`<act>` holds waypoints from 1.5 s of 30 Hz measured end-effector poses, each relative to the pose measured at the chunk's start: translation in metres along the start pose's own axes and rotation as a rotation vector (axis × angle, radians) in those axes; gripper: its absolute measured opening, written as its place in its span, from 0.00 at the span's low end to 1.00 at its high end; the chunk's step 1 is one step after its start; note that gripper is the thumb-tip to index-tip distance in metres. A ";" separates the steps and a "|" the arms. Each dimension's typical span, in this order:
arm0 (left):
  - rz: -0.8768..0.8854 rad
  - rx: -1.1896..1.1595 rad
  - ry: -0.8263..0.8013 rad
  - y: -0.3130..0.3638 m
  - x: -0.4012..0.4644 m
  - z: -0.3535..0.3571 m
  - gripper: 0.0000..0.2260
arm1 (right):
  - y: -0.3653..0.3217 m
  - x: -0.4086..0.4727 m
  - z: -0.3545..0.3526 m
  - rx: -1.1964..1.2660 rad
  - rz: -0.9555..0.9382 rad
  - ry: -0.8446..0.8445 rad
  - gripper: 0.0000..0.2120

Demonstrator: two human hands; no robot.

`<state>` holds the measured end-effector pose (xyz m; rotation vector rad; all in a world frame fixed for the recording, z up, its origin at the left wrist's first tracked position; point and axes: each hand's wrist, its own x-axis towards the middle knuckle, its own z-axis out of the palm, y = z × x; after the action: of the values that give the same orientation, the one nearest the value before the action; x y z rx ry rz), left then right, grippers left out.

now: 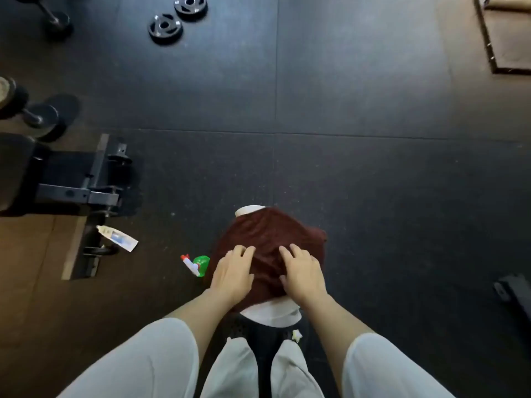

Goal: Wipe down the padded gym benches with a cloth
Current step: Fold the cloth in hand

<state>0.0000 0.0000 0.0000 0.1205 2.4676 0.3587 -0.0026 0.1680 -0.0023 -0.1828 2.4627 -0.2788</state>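
Note:
A dark red cloth (267, 234) lies bunched over a white container (271, 313) on the floor in front of me; the container's white rim shows at the far and near sides. My left hand (232, 272) and my right hand (301, 272) both rest on the cloth with fingers spread and fairly straight, side by side. A black padded gym bench (17, 170) with a grey metal frame stands at the left edge. Part of another black bench (514, 294) shows at the right edge.
A green spray bottle (198, 264) with a white and red nozzle lies just left of the cloth. A white tube (117, 238) lies by the bench foot. Dumbbells (37, 116) and weight plates (165, 27) sit on the black rubber floor at the far left. A brown mat (508, 38) is top right.

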 end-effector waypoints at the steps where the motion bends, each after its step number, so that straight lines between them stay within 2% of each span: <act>1: -0.015 0.012 0.013 -0.002 0.003 0.005 0.29 | -0.001 0.005 0.005 -0.042 -0.009 0.008 0.32; 6: -0.102 0.123 0.111 -0.010 0.010 0.035 0.32 | 0.000 0.024 0.036 -0.156 -0.015 0.218 0.36; 8: -0.122 0.144 0.142 -0.013 0.010 0.044 0.30 | 0.000 0.025 0.042 -0.135 -0.031 0.273 0.33; 10: -0.143 0.135 0.126 -0.016 0.009 0.047 0.25 | -0.003 0.024 0.046 -0.122 -0.051 0.270 0.27; 12: -0.141 0.109 0.116 -0.015 0.006 0.047 0.16 | -0.006 0.018 0.042 -0.113 -0.044 0.272 0.17; 14: -0.132 0.066 0.110 -0.014 0.003 0.043 0.10 | -0.008 0.015 0.038 -0.080 -0.036 0.195 0.12; 16: -0.116 0.017 0.128 -0.014 0.000 0.036 0.09 | -0.009 0.011 0.031 -0.050 -0.012 0.179 0.13; 18: -0.069 -0.032 0.202 -0.014 -0.004 0.025 0.09 | -0.010 0.006 0.022 -0.001 0.027 0.244 0.16; 21: -0.028 -0.144 0.277 -0.009 -0.011 -0.004 0.08 | -0.011 -0.003 -0.001 0.089 0.018 0.312 0.14; 23: -0.026 -0.213 0.304 0.002 -0.015 -0.030 0.08 | -0.015 -0.011 -0.033 0.216 0.001 0.357 0.12; 26: 0.001 -0.286 0.396 0.027 -0.020 -0.079 0.10 | -0.026 -0.027 -0.095 0.446 0.033 0.444 0.16; 28: 0.016 -0.321 0.444 0.045 -0.020 -0.114 0.10 | -0.027 -0.034 -0.132 0.556 0.065 0.426 0.10; 31: 0.037 -0.309 0.549 0.073 -0.014 -0.166 0.09 | -0.020 -0.031 -0.185 0.610 0.080 0.509 0.06; 35: -0.018 -0.585 0.582 0.124 0.012 -0.231 0.09 | 0.001 -0.004 -0.266 0.648 0.091 0.649 0.02; 38: -0.024 -0.685 0.678 0.171 0.043 -0.272 0.04 | 0.028 0.016 -0.328 0.791 0.030 0.691 0.05; 41: -0.060 -0.804 0.803 0.229 0.075 -0.307 0.07 | 0.062 0.033 -0.386 1.007 -0.076 0.686 0.05; 45: -0.093 -1.018 0.859 0.301 0.114 -0.346 0.07 | 0.102 0.051 -0.448 1.187 -0.219 0.603 0.06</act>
<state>-0.3010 0.2301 0.2834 -0.6976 2.6820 1.8566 -0.3268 0.3259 0.2873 0.1779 2.3532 -2.0209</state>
